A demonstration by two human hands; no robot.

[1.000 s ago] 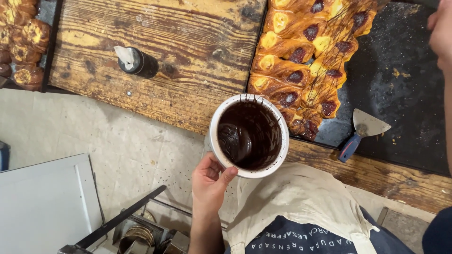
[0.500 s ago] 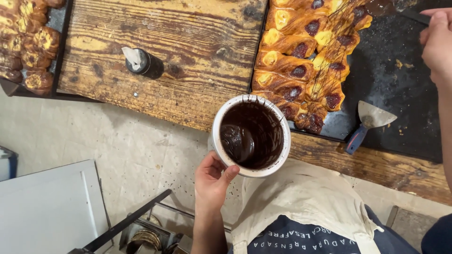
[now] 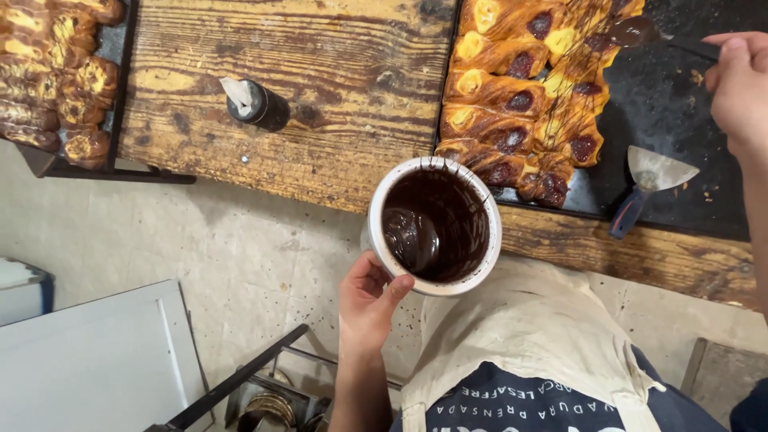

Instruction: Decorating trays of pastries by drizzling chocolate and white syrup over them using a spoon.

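Note:
My left hand point(image 3: 370, 298) grips a white cup point(image 3: 379, 212) by its near side, holding it just off the front edge of the wooden table. Dark melted chocolate point(image 3: 436, 226) fills the cup. My right hand point(image 3: 740, 86) is at the upper right, fingers closed on the handle of a spoon point(image 3: 640, 32) whose chocolate-coated bowl hangs over a row of golden filled pastries point(image 3: 528, 96). The pastries lie on a dark baking tray point(image 3: 672, 104) and carry thin chocolate lines.
A metal scraper point(image 3: 648, 180) with a blue handle lies on the tray near the pastries. A small dark bottle point(image 3: 256, 104) stands on the wooden table point(image 3: 320, 80). Another tray of pastries point(image 3: 56, 72) sits at the far left. A white panel point(image 3: 88, 368) lies below.
My right hand has come further into view from the right edge, and the chocolate-coated spoon now shows above the pastries. The cup and my left hand hold their place.

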